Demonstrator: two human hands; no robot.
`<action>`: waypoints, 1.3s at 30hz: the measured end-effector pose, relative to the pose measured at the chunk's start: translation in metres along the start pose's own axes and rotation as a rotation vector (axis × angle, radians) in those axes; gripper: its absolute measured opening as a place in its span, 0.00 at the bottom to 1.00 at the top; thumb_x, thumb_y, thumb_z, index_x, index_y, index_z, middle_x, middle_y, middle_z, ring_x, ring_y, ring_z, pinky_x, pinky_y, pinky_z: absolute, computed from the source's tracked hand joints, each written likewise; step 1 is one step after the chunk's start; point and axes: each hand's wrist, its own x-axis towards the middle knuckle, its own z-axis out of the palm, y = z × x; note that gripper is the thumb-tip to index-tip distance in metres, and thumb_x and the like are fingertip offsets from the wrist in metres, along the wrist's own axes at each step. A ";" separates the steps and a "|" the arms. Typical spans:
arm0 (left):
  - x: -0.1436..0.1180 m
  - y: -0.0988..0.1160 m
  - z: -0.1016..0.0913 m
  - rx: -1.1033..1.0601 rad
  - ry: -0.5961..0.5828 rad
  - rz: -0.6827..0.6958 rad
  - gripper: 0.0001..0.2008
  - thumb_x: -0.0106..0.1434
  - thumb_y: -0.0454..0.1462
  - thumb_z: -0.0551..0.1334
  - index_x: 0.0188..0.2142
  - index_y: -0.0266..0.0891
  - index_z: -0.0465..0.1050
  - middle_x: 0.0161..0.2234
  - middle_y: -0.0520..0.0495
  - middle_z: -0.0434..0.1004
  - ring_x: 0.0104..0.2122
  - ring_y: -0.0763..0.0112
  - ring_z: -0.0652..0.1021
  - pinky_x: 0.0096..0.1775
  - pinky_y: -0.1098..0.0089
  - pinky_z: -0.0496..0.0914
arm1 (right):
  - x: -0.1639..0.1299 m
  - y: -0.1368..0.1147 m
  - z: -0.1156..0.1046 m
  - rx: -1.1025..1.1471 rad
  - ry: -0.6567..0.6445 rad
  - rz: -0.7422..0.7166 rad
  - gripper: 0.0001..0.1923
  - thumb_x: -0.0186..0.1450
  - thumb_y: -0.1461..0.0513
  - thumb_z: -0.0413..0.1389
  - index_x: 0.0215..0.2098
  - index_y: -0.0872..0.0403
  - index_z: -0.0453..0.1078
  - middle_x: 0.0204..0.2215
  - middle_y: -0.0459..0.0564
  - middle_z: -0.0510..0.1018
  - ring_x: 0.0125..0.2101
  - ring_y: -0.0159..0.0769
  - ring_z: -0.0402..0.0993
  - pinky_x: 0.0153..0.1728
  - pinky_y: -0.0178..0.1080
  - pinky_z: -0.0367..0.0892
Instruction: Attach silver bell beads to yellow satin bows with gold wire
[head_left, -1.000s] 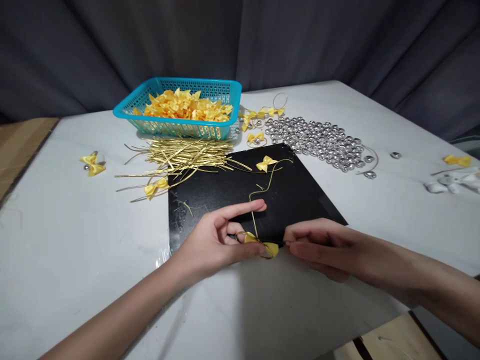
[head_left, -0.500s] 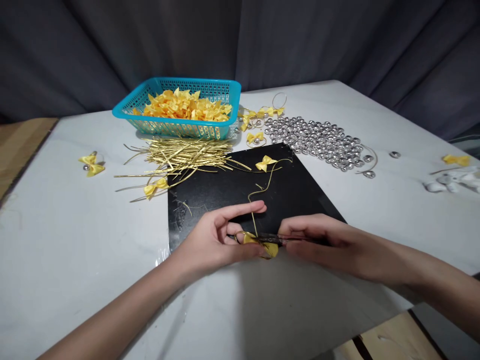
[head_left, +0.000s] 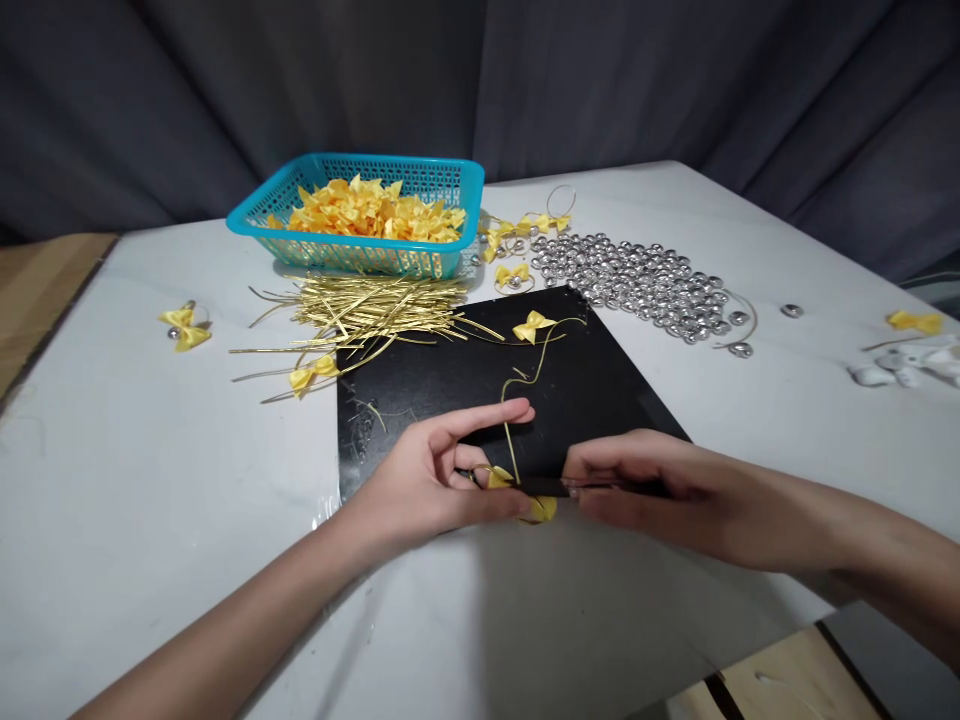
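While both hands meet at the near edge of the black mat (head_left: 600, 385), the left hand (head_left: 431, 480) pinches a small yellow bow (head_left: 541, 508) between thumb and curled middle fingers, closed tight on it; its index finger (head_left: 495, 413) stretches out straight toward 2 o'clock, lying flat on the mat and apart from the others. From the bow a thin gold wire (head_left: 514, 425) rises toward 12 o'clock and curls across the mat. The right hand (head_left: 652, 490) comes in from 3 o'clock with its fingers drawn together around a slim dark tool (head_left: 555, 487), whose tip touches the bow at the left thumb; whether the tool's tip is open or closed cannot be told. The bow sits at the mat's front edge, at 6 o'clock of the mat, between the two hands.

Farther up the mat, toward 12 o'clock from the hands, lies a second yellow bow with wire (head_left: 532, 326). At 11 o'clock a heap of gold wire strips (head_left: 371, 305) spreads over the mat's far left corner, and just behind it stands a blue basket (head_left: 255, 215) heaped with yellow bows. At 1 o'clock a patch of silver beads (head_left: 637, 280) lies on the white table (head_left: 150, 480), with a few finished bows (head_left: 514, 232) near its far left side. Well apart at 9 o'clock rests a loose bow with a bead (head_left: 181, 328); at 3 o'clock, near the table's edge, lie another bow (head_left: 915, 321) and some white pieces (head_left: 900, 366).
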 end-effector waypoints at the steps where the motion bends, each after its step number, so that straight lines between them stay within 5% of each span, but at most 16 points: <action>1: 0.000 0.000 0.000 0.004 -0.001 0.002 0.35 0.46 0.30 0.71 0.55 0.41 0.67 0.35 0.45 0.79 0.19 0.85 0.67 0.21 0.82 0.61 | 0.000 0.000 0.000 0.008 -0.003 0.005 0.18 0.64 0.49 0.50 0.29 0.56 0.60 0.21 0.42 0.55 0.22 0.25 0.48 0.20 0.30 0.45; 9: -0.001 0.001 0.001 0.051 0.022 0.009 0.37 0.45 0.30 0.71 0.55 0.42 0.67 0.44 0.40 0.76 0.20 0.85 0.66 0.20 0.82 0.59 | 0.001 0.000 0.001 0.071 -0.018 0.005 0.19 0.63 0.48 0.51 0.29 0.56 0.60 0.20 0.40 0.53 0.20 0.23 0.47 0.18 0.29 0.43; 39: -0.002 0.001 0.001 0.093 0.006 -0.005 0.38 0.44 0.32 0.72 0.56 0.44 0.66 0.43 0.40 0.76 0.19 0.86 0.62 0.20 0.80 0.57 | 0.011 0.013 0.003 0.571 -0.182 0.034 0.24 0.60 0.46 0.56 0.24 0.57 0.54 0.15 0.36 0.52 0.14 0.17 0.44 0.15 0.27 0.40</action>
